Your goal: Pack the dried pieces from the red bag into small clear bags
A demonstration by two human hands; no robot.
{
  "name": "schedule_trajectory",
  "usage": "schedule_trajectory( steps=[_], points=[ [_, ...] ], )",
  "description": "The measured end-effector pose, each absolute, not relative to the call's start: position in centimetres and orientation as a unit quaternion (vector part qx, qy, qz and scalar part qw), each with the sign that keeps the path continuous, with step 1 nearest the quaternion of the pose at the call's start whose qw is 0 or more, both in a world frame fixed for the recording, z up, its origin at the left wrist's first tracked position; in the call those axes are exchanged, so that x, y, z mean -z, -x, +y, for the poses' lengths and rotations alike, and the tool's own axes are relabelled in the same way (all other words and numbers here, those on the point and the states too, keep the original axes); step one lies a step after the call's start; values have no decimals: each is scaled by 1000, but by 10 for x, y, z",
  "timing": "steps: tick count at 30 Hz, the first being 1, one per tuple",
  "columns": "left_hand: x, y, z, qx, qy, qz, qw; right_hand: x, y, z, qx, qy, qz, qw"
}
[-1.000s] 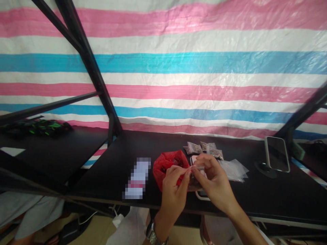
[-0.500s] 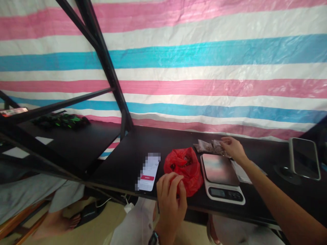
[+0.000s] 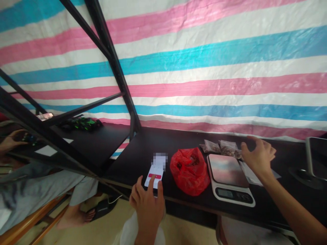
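My left hand [image 3: 148,200] has its fingers spread at the near end of a phone [image 3: 153,170], the index fingertip over a red button on its screen. Beside the phone sits an open red plastic bag [image 3: 190,180] with small dark bits inside. To the bag's right stands a kitchen scale [image 3: 228,170] with a bare steel plate. Several small clear zip bags [image 3: 227,148] of brownish contents lie behind the scale. Just right of them my right hand [image 3: 259,156] is raised, thumb and fingers apart, with nothing seen between them.
White plastic bags [image 3: 251,173] lie right of the scale. A second phone [image 3: 318,158] leans on a stand at the far right. A black metal frame [image 3: 120,78] rises at left. Beyond it are a green-black model car [image 3: 83,123] and a co-worker's hand [image 3: 11,142].
My left hand has moved left from the red bag to the phone. My right hand has come away from the small zip bags and its fingers have spread. The view has shifted left.
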State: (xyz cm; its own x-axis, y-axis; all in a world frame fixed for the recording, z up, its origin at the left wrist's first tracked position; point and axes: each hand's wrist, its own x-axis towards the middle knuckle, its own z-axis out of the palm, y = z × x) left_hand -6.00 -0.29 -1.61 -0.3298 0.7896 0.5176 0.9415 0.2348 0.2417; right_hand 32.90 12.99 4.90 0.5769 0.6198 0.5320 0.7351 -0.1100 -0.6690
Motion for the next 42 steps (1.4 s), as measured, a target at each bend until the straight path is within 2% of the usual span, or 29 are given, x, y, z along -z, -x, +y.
schedule_trajectory(
  steps=[10,18,25,33,42],
  points=[
    [22,59,2,255,555,-775,163,-67,-316,121,83,723,-489,482],
    [27,63,3,252,559,-770,176,-62,-307,125,120,687,-531,481],
    [34,66,5,269,554,-771,164,-55,-291,129,33,568,-685,454],
    [34,63,6,275,552,-774,145,-51,-262,115,-5,503,-738,450],
    [32,60,5,261,556,-774,154,-52,-242,92,-18,470,-731,494]
  ],
)
